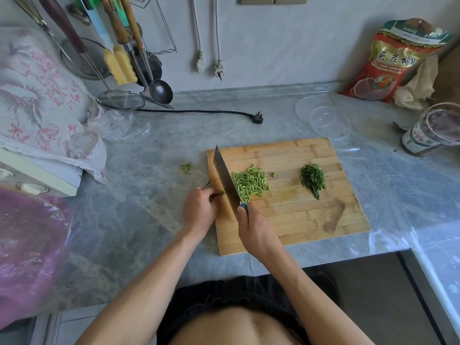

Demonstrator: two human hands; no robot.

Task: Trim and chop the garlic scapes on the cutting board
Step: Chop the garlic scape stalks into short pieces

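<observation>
A wooden cutting board (298, 220) lies on the grey marble counter. A pile of short light-green chopped scape pieces (250, 183) sits just right of the cleaver blade (224, 178). Further right lies a smaller heap of darker green trimmings (313, 179). My right hand (254, 227) grips the cleaver's handle, with the blade edge down on the board. My left hand (199, 207) pinches the short remaining ends of the scapes (221, 193) at the board's left edge, right against the blade.
A few cut scape ends (185, 168) lie on the counter left of the board. Clear plastic bowls (323, 118) stand behind it, a jar (430, 130) and a red bag (393, 61) at right. A black plug cable (199, 112), a strainer (120, 100) and a cloth-covered appliance (42, 100) sit at the left.
</observation>
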